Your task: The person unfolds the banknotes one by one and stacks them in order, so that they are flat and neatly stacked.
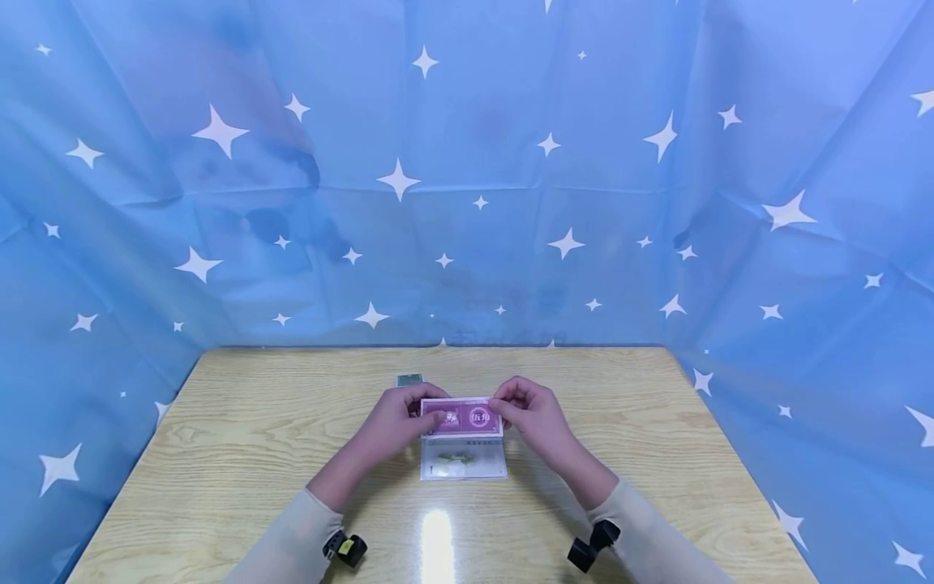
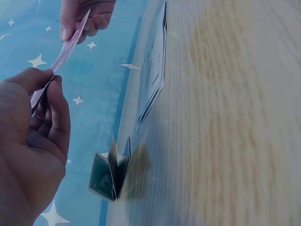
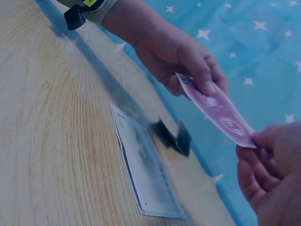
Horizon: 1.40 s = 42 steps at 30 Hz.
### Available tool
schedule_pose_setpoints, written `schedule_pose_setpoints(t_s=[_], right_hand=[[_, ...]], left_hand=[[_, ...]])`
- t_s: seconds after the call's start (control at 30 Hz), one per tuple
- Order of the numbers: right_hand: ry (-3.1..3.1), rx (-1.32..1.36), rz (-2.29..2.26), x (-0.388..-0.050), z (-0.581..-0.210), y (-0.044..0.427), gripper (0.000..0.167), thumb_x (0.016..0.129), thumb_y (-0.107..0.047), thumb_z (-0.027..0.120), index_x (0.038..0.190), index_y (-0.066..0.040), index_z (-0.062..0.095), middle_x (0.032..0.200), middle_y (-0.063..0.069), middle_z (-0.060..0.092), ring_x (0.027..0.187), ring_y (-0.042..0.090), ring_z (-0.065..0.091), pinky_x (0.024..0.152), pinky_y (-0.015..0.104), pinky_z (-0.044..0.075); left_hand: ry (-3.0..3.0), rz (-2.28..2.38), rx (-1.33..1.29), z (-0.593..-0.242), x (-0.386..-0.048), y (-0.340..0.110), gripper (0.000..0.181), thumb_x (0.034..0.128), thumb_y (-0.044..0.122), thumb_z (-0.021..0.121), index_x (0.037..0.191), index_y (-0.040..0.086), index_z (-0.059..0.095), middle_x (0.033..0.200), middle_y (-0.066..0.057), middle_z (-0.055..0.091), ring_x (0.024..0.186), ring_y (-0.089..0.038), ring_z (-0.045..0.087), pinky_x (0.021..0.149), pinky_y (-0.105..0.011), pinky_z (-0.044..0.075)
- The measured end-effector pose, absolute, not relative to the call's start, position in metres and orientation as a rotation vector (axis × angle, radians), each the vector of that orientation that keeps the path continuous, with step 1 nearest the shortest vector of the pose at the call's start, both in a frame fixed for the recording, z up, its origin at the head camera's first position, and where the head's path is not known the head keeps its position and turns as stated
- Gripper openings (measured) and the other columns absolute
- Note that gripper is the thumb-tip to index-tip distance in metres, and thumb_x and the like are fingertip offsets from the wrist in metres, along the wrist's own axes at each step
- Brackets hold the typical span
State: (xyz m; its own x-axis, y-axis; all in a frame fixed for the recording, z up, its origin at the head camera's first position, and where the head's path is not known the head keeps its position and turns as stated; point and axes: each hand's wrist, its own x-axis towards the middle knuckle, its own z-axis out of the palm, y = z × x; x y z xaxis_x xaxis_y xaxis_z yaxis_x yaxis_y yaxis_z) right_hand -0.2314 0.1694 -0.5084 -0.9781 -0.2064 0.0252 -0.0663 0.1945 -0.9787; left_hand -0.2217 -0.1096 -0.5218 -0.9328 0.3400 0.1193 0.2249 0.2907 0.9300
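A purple banknote is stretched between my two hands above the table. My left hand pinches its left end between thumb and fingers; my right hand pinches the right end the same way. Below the note, on the table, lies a flat clear sleeve or stack with a pale printed note on top, partly covered by the purple one in the head view. A small folded green banknote stands on the table beyond my left hand, its folds spread in the left wrist view.
The wooden table reaches back to a blue curtain with white stars. Both forearms rise from the near edge, each with a black wrist camera. A bright light reflection lies on the near tabletop.
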Motion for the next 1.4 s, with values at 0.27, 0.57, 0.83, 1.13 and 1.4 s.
schedule_pose_setpoints(t_s=[0.27,0.57,0.83,1.13,1.4], right_hand=[[2.349,-0.260,-1.867,-0.229,-0.511,0.176,0.008,0.101,-0.006,0.080,0.106,-0.002,0.075,0.093,0.011,0.073,0.079,0.022,0.066,0.072,0.032,0.062],[2.553,-0.370,-1.592,-0.218,-0.524,0.176,0.008,0.098,-0.004,0.082,0.100,-0.008,0.076,0.084,0.003,0.070,0.071,0.014,0.058,0.061,0.022,0.050],[2.628,-0.371,-1.449,-0.210,-0.536,0.175,0.012,0.098,-0.005,0.083,0.097,-0.014,0.076,0.085,-0.003,0.069,0.076,0.016,0.061,0.063,0.024,0.053],[2.739,-0.519,-1.311,-0.206,-0.542,0.172,0.014,0.099,-0.005,0.082,0.097,-0.016,0.076,0.081,-0.009,0.066,0.073,0.010,0.059,0.065,0.025,0.054],[2.849,-0.603,-1.166,-0.209,-0.553,0.171,0.013,0.098,-0.006,0.084,0.097,-0.016,0.076,0.083,-0.013,0.064,0.074,0.005,0.058,0.068,0.026,0.053]], left_hand=[[2.449,1.693,0.572,-0.522,-0.219,-0.113,0.029,0.1001,0.012,0.082,0.127,0.023,0.079,0.092,-0.001,0.070,0.076,-0.017,0.061,0.063,-0.026,0.055],[2.521,1.490,0.627,-0.532,-0.213,-0.111,0.027,0.0982,0.013,0.084,0.124,0.018,0.079,0.100,0.005,0.073,0.081,-0.016,0.065,0.068,-0.031,0.059],[2.609,1.322,0.689,-0.538,-0.213,-0.108,0.025,0.0954,0.004,0.084,0.118,0.015,0.080,0.102,0.008,0.069,0.085,-0.012,0.064,0.074,-0.030,0.059],[2.665,1.147,0.692,-0.540,-0.211,-0.104,0.024,0.0927,0.004,0.084,0.114,0.014,0.080,0.099,0.006,0.067,0.092,-0.011,0.062,0.081,-0.033,0.057],[2.794,0.982,0.700,-0.541,-0.207,-0.099,0.020,0.0917,0.008,0.087,0.109,0.017,0.079,0.097,0.007,0.069,0.090,-0.012,0.064,0.082,-0.037,0.059]])
